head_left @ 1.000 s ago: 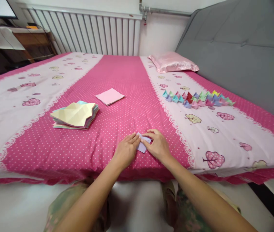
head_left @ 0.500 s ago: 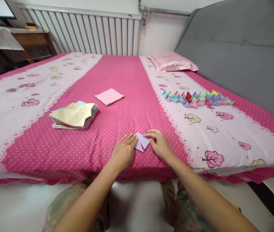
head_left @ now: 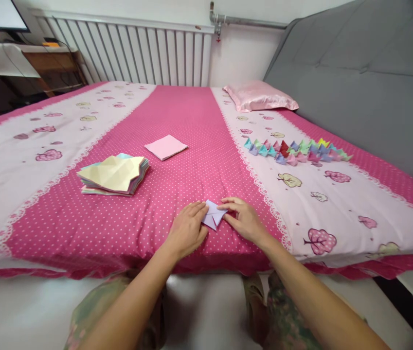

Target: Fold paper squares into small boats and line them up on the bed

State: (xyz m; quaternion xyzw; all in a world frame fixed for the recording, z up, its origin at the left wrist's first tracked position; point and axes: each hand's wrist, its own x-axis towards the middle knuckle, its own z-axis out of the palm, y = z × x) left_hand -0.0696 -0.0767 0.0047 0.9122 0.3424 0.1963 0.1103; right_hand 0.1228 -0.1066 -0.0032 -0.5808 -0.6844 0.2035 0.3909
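A small piece of lavender folded paper [head_left: 211, 213] lies on the pink dotted bedcover near the bed's front edge. It has pointed corners and a narrow slit on its near side. My left hand [head_left: 188, 224] rests flat with fingers stretched out, the fingertips on the paper's left edge. At the right corner, my right hand [head_left: 244, 218] is curled, thumb and fingers pinching the paper. The thumb tip of my right hand is partly hidden.
A pile of creased paper [head_left: 115, 175], cream on top, sits at left. Behind it lies a stack of pink square sheets [head_left: 166, 147]. Several small multicoloured folded paper pieces [head_left: 296, 151] stand in rows at right. A pink pillow [head_left: 259, 96] lies by the grey headboard [head_left: 355, 97].
My right hand's fingers have shifted slightly and closed on the paper's right corner. The slit in the paper looks narrower. My left thumb now sticks out more from the fingers.
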